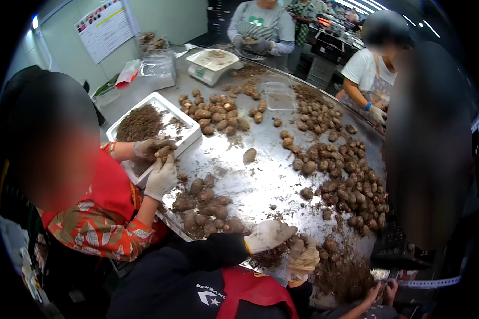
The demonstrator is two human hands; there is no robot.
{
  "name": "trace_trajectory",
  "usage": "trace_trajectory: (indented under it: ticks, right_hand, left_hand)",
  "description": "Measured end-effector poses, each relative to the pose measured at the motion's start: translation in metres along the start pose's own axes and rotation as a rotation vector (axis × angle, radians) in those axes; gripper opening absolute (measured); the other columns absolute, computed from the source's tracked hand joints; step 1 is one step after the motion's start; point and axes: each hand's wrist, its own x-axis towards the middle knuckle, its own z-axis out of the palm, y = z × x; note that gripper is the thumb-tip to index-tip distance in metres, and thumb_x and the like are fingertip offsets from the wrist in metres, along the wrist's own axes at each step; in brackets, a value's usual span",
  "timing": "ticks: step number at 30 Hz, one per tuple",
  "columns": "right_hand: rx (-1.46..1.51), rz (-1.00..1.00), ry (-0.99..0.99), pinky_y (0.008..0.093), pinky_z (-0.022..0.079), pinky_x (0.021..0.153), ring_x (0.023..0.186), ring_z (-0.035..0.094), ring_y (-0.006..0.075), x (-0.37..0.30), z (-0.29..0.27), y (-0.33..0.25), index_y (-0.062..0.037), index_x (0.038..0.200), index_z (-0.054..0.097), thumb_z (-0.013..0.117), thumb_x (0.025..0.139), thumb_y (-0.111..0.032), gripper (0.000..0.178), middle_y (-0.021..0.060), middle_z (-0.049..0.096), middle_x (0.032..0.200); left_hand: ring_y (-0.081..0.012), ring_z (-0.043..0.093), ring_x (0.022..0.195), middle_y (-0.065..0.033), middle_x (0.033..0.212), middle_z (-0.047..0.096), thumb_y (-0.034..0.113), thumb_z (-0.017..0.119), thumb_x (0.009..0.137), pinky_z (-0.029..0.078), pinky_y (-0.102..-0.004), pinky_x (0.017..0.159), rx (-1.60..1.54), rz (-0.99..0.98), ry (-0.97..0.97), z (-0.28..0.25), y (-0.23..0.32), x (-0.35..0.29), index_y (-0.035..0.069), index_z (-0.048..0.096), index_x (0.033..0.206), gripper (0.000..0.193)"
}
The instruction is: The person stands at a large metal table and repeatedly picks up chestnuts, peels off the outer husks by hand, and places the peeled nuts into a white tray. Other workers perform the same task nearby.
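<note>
My left hand (271, 236), in a white knit glove with a yellow cuff, curls over a brown, earth-covered taro (289, 243) above the near edge of the metal table. Close beside it is my right hand (303, 257), whose soiled glove has its fingers bent around the same lump. My fingers hide most of the taro. Under and between my hands lies a dark mat of soil and root fibres (266, 259). A heap of taros (205, 204) sits just beyond my left forearm.
At left, a person in red holds a taro over a white tray (189, 139) of soil. A scale (213, 61) stands far back. Taro piles (218, 114) cover the table (234, 178), with a larger one (351, 194) at right. Bare hands (380, 292) show lower right; other people stand across.
</note>
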Motion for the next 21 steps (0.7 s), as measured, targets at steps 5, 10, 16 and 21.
trace_trajectory:
  ticks: [5,10,16,21]
  right_hand:
    - [-0.002,0.288,-0.133,0.0418,0.048,0.084,0.097,0.060,0.0374,0.002,-0.008,0.032,0.0014,0.124,0.053,0.051,0.095,-0.011,0.032,0.0234,0.061,0.111]
    - [1.134,0.874,-0.254,0.0214,0.037,0.054,0.069,0.050,0.0146,0.015,-0.005,0.052,-0.0072,0.129,0.047,0.057,0.090,-0.031,0.047,0.0096,0.056,0.105]
    - [1.322,1.253,-0.174,0.0178,0.037,0.035,0.042,0.046,0.0079,0.009,0.011,0.054,-0.0115,0.100,0.056,0.054,0.091,-0.051,0.040,0.0012,0.058,0.075]
    - [1.855,1.367,-0.401,0.0275,0.048,0.041,0.053,0.057,0.0154,0.001,0.021,0.055,-0.0103,0.097,0.057,0.058,0.090,-0.045,0.036,0.0036,0.060,0.077]
  left_hand:
    - [-0.0193,0.060,0.062,-0.0050,0.071,0.062,0.024,0.042,0.098,0.049,-0.0313,0.053,-0.092,0.039,-0.190,-0.042,0.028,0.006,0.007,0.060,0.101,0.025]
    - [-0.0114,0.057,0.069,-0.0072,0.100,0.057,0.010,0.060,0.090,0.048,-0.0242,0.061,-1.010,-0.217,0.116,-0.057,0.055,0.010,0.000,0.041,0.132,0.047]
    - [-0.0163,0.059,0.094,-0.0098,0.112,0.061,0.013,0.062,0.086,0.051,-0.0275,0.080,-0.488,-0.237,-0.154,-0.054,0.065,0.012,0.005,0.048,0.134,0.050]
    - [-0.0126,0.058,0.062,-0.0061,0.081,0.062,0.028,0.054,0.094,0.048,-0.0236,0.056,-0.703,-0.497,-0.133,-0.045,0.053,0.024,0.003,0.055,0.115,0.033]
